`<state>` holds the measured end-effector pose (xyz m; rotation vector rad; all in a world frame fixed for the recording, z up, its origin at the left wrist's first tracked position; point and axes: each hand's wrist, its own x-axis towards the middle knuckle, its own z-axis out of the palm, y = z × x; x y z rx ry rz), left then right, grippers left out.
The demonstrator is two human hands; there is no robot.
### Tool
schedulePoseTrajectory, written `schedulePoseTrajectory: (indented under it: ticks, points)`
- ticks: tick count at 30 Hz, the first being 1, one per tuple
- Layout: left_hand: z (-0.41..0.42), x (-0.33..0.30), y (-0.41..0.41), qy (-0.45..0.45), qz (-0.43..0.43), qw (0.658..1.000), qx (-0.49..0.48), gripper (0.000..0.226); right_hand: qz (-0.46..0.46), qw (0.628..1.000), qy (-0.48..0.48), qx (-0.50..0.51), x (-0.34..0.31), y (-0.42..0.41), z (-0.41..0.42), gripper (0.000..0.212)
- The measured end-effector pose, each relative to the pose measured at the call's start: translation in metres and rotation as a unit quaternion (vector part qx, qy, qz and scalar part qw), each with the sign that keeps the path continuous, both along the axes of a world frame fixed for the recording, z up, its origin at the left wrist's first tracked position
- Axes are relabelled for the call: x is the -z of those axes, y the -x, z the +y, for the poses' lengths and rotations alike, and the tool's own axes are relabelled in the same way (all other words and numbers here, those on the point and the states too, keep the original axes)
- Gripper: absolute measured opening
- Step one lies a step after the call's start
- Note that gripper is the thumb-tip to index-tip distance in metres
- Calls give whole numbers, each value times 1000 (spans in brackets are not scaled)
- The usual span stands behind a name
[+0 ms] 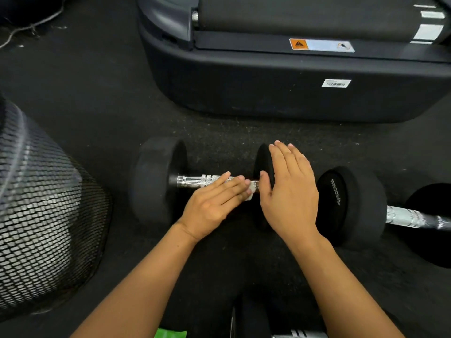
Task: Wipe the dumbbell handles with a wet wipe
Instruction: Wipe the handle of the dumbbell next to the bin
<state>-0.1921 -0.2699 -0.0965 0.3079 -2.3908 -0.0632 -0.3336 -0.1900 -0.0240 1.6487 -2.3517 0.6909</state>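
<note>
Here the dumbbell (156,181) lies on the dark rubber floor (102,98), its chrome handle (197,181) running left to right between two black heads. The left hand (214,206) lies flat over the right part of the handle, fingers nearly straight, pressing a small white wet wipe (251,191) against the metal; only a corner of the wipe shows beyond the fingertips. The right hand (290,191) is spread wide and rests on the dumbbell's right head, holding nothing. A second dumbbell (351,203) lies just to the right. A treadmill base (268,81) stands beyond, and a mesh bin (44,215) at left.
</note>
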Motion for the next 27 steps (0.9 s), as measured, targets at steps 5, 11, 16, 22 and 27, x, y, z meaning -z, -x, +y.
schedulePoseTrajectory:
  ticks: [5,11,16,22,27]
  points:
    - [5,-4,14,13,15,1000,18,26,-2,1000,14,5,-1,-1,-1,50]
    - [6,-21,23,-93,-54,991,-78,33,-4,1000,7,3,-2,1,-3,49]
    - [11,-28,12,-144,-46,974,-167,37,-2,1000,2,-2,-2,1,-2,49]
    - [22,-24,23,-118,-58,986,-98,33,-13,1000,5,0,-3,0,0,48]
    - [11,-33,18,-189,-66,965,-170,32,-16,1000,-6,-11,-4,2,-3,46]
